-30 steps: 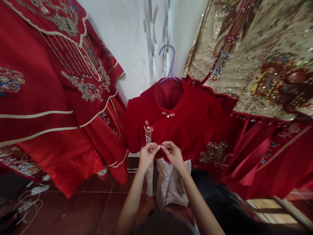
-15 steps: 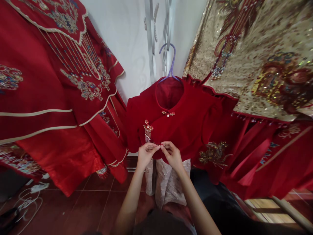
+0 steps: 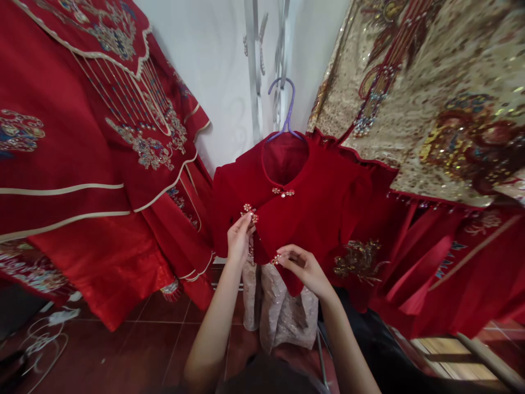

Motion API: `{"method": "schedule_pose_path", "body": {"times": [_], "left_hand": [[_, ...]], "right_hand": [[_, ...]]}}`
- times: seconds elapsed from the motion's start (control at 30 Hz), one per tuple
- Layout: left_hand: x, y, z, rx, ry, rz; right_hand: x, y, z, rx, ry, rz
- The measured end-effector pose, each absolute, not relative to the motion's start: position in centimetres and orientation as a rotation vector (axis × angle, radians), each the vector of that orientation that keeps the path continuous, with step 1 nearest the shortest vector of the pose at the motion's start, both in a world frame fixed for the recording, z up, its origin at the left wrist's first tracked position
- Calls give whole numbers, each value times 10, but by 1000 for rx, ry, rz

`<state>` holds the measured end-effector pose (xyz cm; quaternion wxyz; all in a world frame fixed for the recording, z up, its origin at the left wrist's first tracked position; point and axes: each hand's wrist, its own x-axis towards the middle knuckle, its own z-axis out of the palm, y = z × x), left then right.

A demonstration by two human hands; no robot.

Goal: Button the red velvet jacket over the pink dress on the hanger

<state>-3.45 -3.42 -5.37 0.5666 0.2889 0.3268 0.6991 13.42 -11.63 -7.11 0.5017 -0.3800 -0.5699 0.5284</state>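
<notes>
A red velvet short-sleeved jacket (image 3: 315, 197) hangs in front of me on a purple hanger (image 3: 287, 109). At its collar a jewelled clasp (image 3: 283, 192) is fastened. My left hand (image 3: 239, 239) pinches a jewelled frog button (image 3: 247, 208) on the side of the jacket; a beaded tassel (image 3: 251, 249) dangles beneath that hand. Lower down, my right hand (image 3: 305, 267) has its thumb and fingertips closed on a jewelled clasp (image 3: 276, 260) at the front flap's edge. Between the hands the flap's lower corner hangs loose.
On the left hangs a red embroidered gown (image 3: 94, 164) with white trim. A gold sequined garment (image 3: 414, 109) and red skirts crowd the right. Pale glittery fabric (image 3: 287, 312) hangs below the jacket. White cables (image 3: 45, 339) lie on the tiled floor (image 3: 139, 350).
My hands, together at the jacket's lower edge before, have moved apart. The left rose to the upper frog button; the right shifted slightly right and down with the flap's edge.
</notes>
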Motion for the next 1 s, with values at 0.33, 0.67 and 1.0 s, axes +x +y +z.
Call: {"method": "schedule_pose_path", "body": {"times": [0.33,0.67,1.0], "left_hand": [[-32,-32,-49,863,1026,1763],[-25,-30,-48,894,1142,1756],[-12,-36,7,2473,1334,1625]], "right_hand": [[122,-115,-75,-877,-1366,1270],[120,-116,-71,-919,-1399,1218],[145,-135,-72,-866,-1415,1304]]}}
